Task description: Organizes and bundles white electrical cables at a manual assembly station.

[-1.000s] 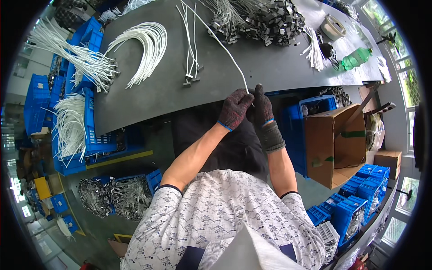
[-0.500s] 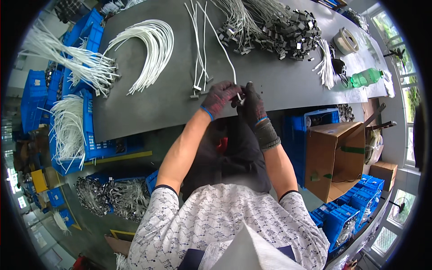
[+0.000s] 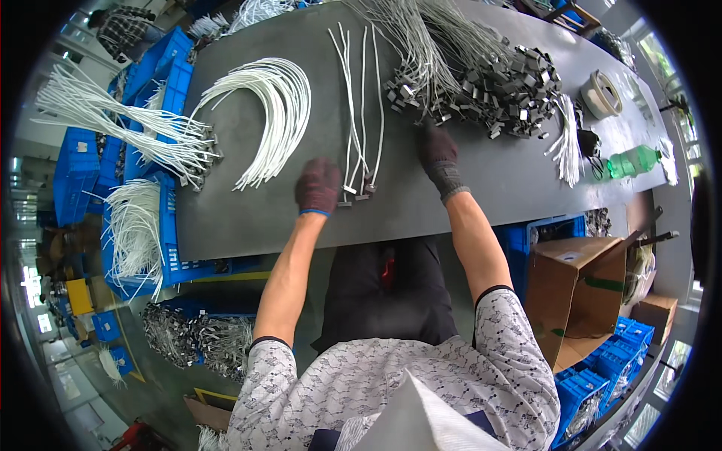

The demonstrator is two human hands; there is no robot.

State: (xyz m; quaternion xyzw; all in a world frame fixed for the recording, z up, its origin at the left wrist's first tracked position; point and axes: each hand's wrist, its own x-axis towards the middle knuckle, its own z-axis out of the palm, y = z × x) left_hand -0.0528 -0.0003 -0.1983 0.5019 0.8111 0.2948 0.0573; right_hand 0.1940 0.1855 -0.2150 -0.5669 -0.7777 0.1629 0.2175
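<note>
Grey cables (image 3: 418,54) look light, limber, best taken by their blocks (image 3: 520,96); whether your left hand (image 3: 317,186) or right hand (image 3: 438,147) grips is unclear.

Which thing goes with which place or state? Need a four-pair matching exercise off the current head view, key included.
Column 1
1. Green bottle
2. Left hand
3. Curved bundle of white cables
4. Right hand

Column 2
A. At the near edge of the dark connector pile
B. Bent into an arc
C. Toward the right end of the table
D. Just left of the lower ends of the few separate white cables

Pairs: 1-C, 2-D, 3-B, 4-A
</note>
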